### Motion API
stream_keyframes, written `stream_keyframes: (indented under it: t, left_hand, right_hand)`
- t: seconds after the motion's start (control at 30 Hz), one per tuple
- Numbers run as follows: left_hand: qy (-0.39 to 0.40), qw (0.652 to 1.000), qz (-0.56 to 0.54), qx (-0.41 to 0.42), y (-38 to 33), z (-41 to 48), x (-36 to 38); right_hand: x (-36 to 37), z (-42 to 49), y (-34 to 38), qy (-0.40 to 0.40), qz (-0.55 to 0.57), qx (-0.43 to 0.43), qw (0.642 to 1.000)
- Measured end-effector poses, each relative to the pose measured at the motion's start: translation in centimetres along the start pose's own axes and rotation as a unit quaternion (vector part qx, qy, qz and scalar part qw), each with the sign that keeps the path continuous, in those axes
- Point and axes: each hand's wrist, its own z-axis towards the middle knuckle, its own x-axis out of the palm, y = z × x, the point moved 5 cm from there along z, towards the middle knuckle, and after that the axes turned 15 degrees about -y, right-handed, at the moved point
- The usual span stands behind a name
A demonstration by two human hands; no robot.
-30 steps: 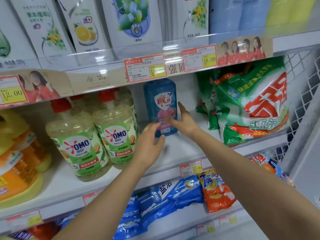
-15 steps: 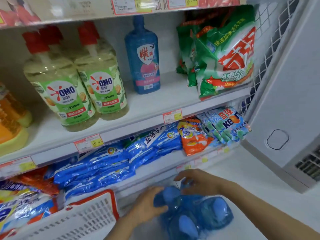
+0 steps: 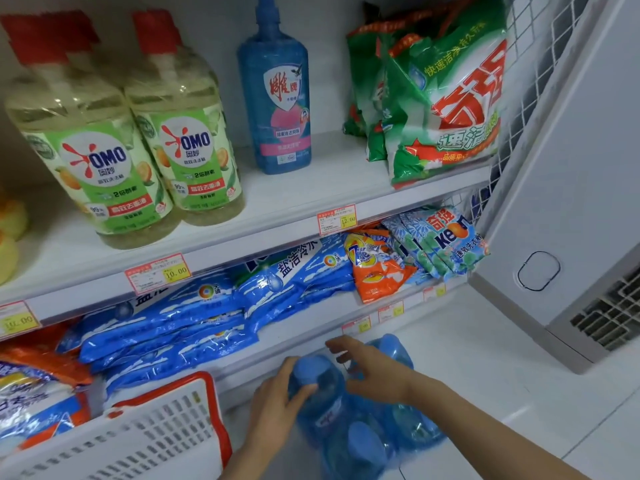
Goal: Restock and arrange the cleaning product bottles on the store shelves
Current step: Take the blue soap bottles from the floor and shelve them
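A cluster of blue bottles point(image 3: 363, 441) in clear wrap stands on the white floor below the shelves. My left hand point(image 3: 273, 407) grips one blue bottle point(image 3: 318, 382) of the cluster near its cap, thumb on the front. My right hand point(image 3: 377, 372) is over the top of the cluster with bent, spread fingers beside that bottle, holding nothing that I can make out. On the middle shelf point(image 3: 311, 195) a matching blue bottle point(image 3: 277, 98) stands upright. Left of it stand two yellow OMO bottles point(image 3: 188, 143) with red caps.
Green detergent bags point(image 3: 440, 98) fill the shelf's right end. Blue and orange powder bags point(image 3: 173, 317) lie on the lower shelf. A white basket with a red rim point(image 3: 156, 434) sits at lower left. A white cabinet with a vent point(image 3: 571, 202) stands close on the right.
Both hands left the blue bottle on the shelf and went down to the wrapped bottles on the floor. My left hand now grips one bottle there.
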Motion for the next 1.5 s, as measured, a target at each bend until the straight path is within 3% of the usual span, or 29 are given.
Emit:
stream_keyframes:
  t: [0.17, 0.27, 0.37, 0.47, 0.63, 0.87, 1.0, 1.2, 1.3, 1.5]
  left_hand:
    - [-0.030, 0.998, 0.012, 0.063, -4.5, 1.0, -4.5]
    - [-0.065, 0.993, 0.031, 0.095, -8.5, 1.2, -8.2]
    - [-0.091, 0.986, 0.004, 0.137, -12.9, 0.7, -11.7]
    - [-0.108, 0.978, -0.029, 0.174, -17.3, 0.3, -14.5]
    - [-0.094, 0.962, -0.115, 0.228, -23.3, 0.7, -17.7]
    - [-0.091, 0.972, -0.071, 0.204, -23.5, 3.9, -19.1]
    - [-0.096, 0.968, 0.001, 0.230, -24.8, 6.7, -18.7]
    - [-0.116, 0.954, 0.085, 0.263, -25.6, 11.5, -17.7]
    - [-0.126, 0.950, 0.089, 0.272, -26.2, 13.9, -17.3]
    - [-0.118, 0.968, 0.076, 0.207, -24.6, 17.4, -15.7]
  right_hand:
    - [0.7, 0.2, 0.6, -0.012, 0.029, -0.028, 0.999]
    - [1.0, 0.1, 1.9, -0.026, 0.153, -0.035, 0.987]
    - [-0.5, -0.6, 3.9, -0.072, 0.245, -0.048, 0.966]
    - [-3.4, -1.4, 6.4, -0.150, 0.264, -0.088, 0.949]
    - [-8.4, -2.8, 10.6, -0.271, 0.332, -0.118, 0.896]
    - [-16.3, -1.9, 15.2, -0.400, 0.454, -0.133, 0.785]
    - [-17.9, 1.9, 15.4, -0.373, 0.576, -0.077, 0.723]
    - [-19.3, 8.0, 14.8, -0.345, 0.646, -0.037, 0.680]
    - [-21.1, 9.9, 15.0, -0.337, 0.632, -0.055, 0.695]
    - [-22.2, 14.2, 14.6, -0.343, 0.571, -0.020, 0.745]
